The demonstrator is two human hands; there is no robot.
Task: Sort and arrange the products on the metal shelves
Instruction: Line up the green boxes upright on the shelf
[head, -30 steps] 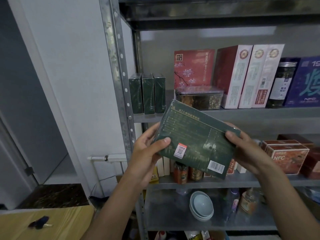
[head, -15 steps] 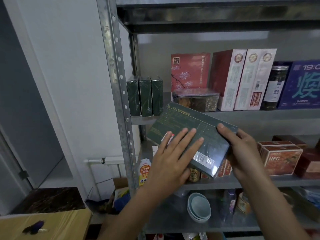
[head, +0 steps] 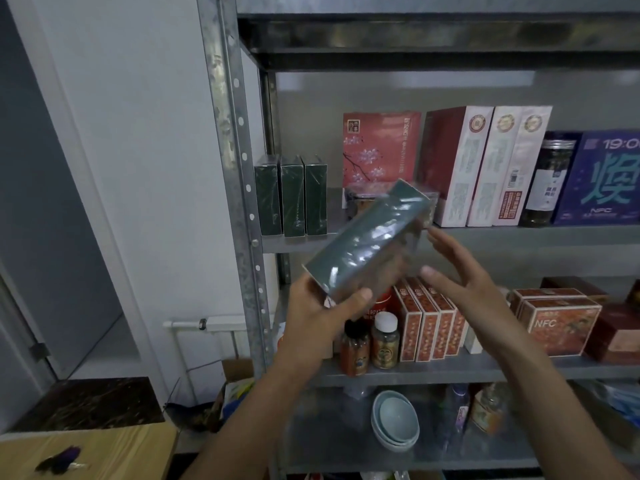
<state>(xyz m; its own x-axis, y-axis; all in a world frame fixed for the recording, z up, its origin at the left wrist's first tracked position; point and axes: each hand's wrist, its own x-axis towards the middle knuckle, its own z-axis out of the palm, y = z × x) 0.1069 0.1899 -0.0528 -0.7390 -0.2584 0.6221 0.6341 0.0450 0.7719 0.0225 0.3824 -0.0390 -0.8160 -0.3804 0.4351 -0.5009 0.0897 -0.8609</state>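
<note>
My left hand [head: 320,315] grips the lower end of a dark green shrink-wrapped box [head: 369,240], which is tilted with its narrow edge toward me, in front of the metal shelf [head: 519,233]. My right hand [head: 460,278] hovers just right of the box with straight fingers, holding nothing. Three matching green boxes [head: 291,195] stand upright at the left end of that shelf, beside the shelf post [head: 235,168].
Behind the held box stand a red floral box [head: 379,147], red-and-white cartons [head: 485,164], a jar [head: 547,185] and a purple box [head: 606,178]. The shelf below holds orange boxes [head: 429,327], bottles [head: 384,341] and NFC boxes [head: 557,323]. Bowls [head: 394,424] sit lowest.
The box has turned from flat-face-up to edge-on. My left hand shifted from lying on top to gripping its lower end. My right hand let go and moved off to the right.
</note>
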